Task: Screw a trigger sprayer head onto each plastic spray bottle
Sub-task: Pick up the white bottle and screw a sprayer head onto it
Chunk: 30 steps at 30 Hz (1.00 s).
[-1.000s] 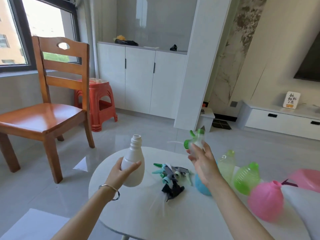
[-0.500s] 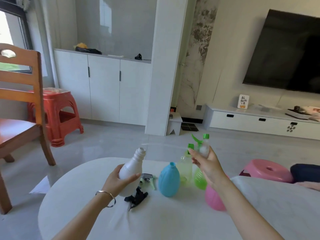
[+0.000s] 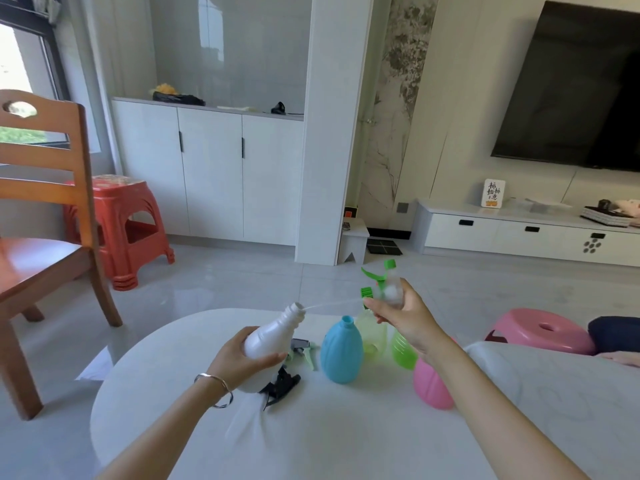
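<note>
Two hands are busy above the round white table (image 3: 346, 445). The left hand (image 3: 242, 355) is wrapped around the belly of a smooth white plastic bottle (image 3: 273, 337), held tilted so its threaded, uncapped neck points up and to the right. The right hand (image 3: 403, 318) pinches a trigger sprayer head (image 3: 382, 285), green trigger and collar on a clear body, with fingers closed on it; its thin clear dip tube (image 3: 332, 304) runs leftward, the tip at the bottle's mouth.

On the table, just right of the white bottle, stands a ribbed blue bottle (image 3: 341, 351), pear-shaped and open-topped. Beyond that are a pale yellow-green translucent bottle (image 3: 374, 336) and a brighter green one (image 3: 403, 351), both partly hidden by the right wrist, and a pink bottle (image 3: 433, 386) behind the forearm. Below and behind the white bottle lie loose sprayer heads (image 3: 287, 372), black and pale green, partly covered by it. A silver bangle (image 3: 216, 386) circles the left wrist.
</note>
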Each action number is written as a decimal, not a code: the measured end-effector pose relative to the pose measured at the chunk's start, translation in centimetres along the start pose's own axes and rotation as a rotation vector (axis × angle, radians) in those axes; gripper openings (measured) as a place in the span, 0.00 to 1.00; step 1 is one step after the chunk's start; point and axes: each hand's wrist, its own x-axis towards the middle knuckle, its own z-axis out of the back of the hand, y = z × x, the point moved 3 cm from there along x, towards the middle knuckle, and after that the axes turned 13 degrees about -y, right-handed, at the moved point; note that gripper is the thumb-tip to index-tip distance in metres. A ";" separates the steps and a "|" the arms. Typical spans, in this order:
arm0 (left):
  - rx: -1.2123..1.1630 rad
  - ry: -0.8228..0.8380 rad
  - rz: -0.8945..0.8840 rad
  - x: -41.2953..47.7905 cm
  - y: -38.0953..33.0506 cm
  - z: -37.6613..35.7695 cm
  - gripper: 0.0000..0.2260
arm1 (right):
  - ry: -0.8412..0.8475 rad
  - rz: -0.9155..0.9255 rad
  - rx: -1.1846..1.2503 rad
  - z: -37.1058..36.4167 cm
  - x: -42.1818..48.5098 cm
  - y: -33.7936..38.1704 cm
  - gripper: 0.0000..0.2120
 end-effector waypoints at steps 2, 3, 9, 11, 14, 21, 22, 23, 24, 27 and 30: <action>0.031 0.033 -0.036 -0.2 -0.7 -0.3 0.31 | 0.057 0.044 -0.061 -0.7 -0.3 0.4 0.26; 0.047 0.052 -0.059 -0.3 -1.2 -0.6 0.32 | 0.095 0.075 -0.065 -1.2 -0.6 0.6 0.22; 0.084 0.141 -0.176 -0.9 -3.7 -2.0 0.32 | 0.193 0.127 0.002 -2.8 -1.5 0.2 0.20; 0.124 0.152 -0.194 -1.0 -3.8 -2.0 0.31 | 0.231 0.125 -0.032 -2.5 -1.5 0.0 0.20; 0.184 0.224 -0.200 -1.2 -3.9 -1.9 0.27 | 0.282 0.130 -0.110 -2.1 -1.7 -0.3 0.19; 0.089 0.339 -0.123 -1.6 -3.5 -1.3 0.41 | 0.239 0.065 -0.031 0.0 -0.8 0.4 0.13; 0.069 0.323 -0.121 -1.5 -3.5 -1.2 0.38 | 0.237 0.058 -0.029 0.2 -0.7 0.4 0.11; 0.032 0.298 -0.113 -1.4 -3.6 -1.1 0.35 | 0.232 0.056 -0.027 0.4 -0.6 0.3 0.10; -0.027 0.271 -0.094 -1.3 -3.6 -0.9 0.32 | 0.229 0.055 -0.019 0.6 -0.4 0.3 0.10; -0.395 0.229 0.121 -1.1 -3.3 -0.6 0.31 | 0.254 0.030 0.012 0.8 -0.6 0.2 0.12; -0.652 0.256 0.367 -1.3 -3.1 -1.1 0.29 | 0.265 0.018 0.045 0.3 -1.0 -0.3 0.12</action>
